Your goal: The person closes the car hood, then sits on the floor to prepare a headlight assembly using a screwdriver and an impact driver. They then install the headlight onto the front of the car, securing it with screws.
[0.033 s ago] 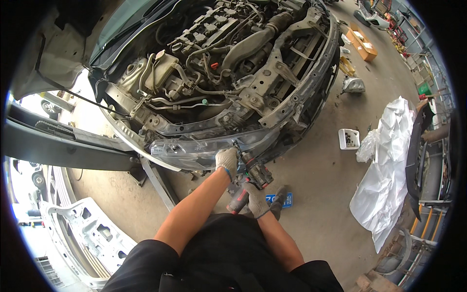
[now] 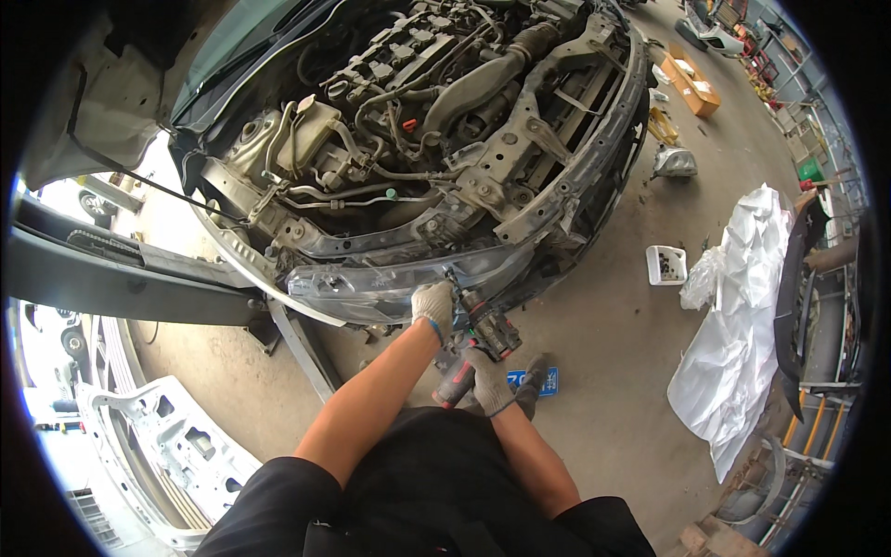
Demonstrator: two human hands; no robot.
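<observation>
My right hand (image 2: 490, 382), in a pale knit glove, is wrapped round the grip of a cordless drill (image 2: 486, 325). The drill's tip points up at the lower edge of a headlight (image 2: 371, 282) fitted at the car's front corner. Close beside that tip is my left hand (image 2: 432, 304), gloved too, its fingers curled against the headlight's lower edge. What those fingers hold, if anything, is hidden. The car (image 2: 418, 158) has its hood up and its front bumper off, with the engine bay exposed.
A blue licence plate (image 2: 548, 382) lies by my foot. To the right are a white tub (image 2: 665, 265) of small dark parts, crumpled white sheeting (image 2: 733, 334), a loose headlight (image 2: 675, 163) and a cardboard box (image 2: 690, 84). Left stand a lift arm (image 2: 139, 278) and a white door panel (image 2: 176, 436).
</observation>
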